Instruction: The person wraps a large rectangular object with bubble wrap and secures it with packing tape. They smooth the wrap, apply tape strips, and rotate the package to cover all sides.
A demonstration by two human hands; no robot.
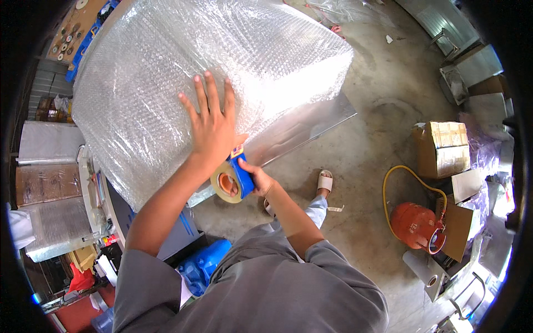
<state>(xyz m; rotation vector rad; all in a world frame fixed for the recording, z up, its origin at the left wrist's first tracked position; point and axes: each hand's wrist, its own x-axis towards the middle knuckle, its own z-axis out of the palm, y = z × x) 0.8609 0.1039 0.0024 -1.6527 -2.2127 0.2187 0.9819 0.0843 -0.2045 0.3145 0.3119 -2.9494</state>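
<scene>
Left hand is flat, fingers spread, palm pressed on the near face of the bubble-wrapped bundle. The bundle fills the upper left and centre of the frame and sits on a bench whose edge I see at lower left, under the wrap.

Right hand is closed around the blue handle of a tape dispenser, just below the left wrist at frame centre. The tan tape roll faces me, and the dispenser's top touches the bundle's lower edge beside the left thumb. I can't tell whether tape is actually stuck down there.

A grey metal sheet pokes out from under the wrap, right of centre.

Concrete floor on the right: red gas cylinder with yellow hose, cardboard box above it. My sandalled foot is just right of the dispenser.
</scene>
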